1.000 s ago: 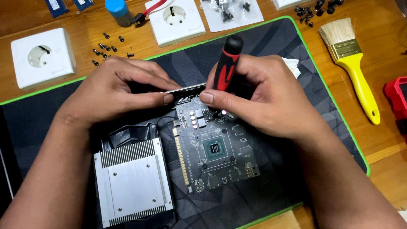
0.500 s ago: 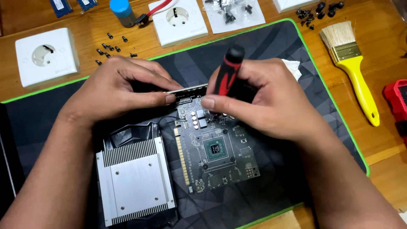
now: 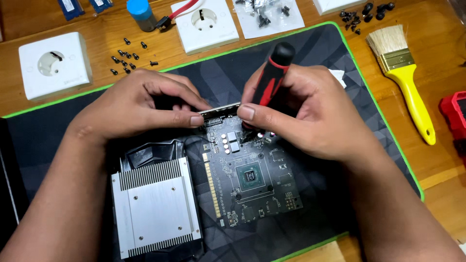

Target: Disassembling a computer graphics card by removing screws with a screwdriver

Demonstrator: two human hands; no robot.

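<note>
right hand has its grip closed round an upright screwdriver over the board; left hand pinches the board's bracket.

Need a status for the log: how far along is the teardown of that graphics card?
Done, by the look of it: the heatsink lies off the circuit board, chip bare, and loose screws sit on the table. In hand: the right hand holds a red-and-black screwdriver down at the board's top edge, while the left hand steadies the metal bracket. Left: the bracket is apparently still attached.
</note>
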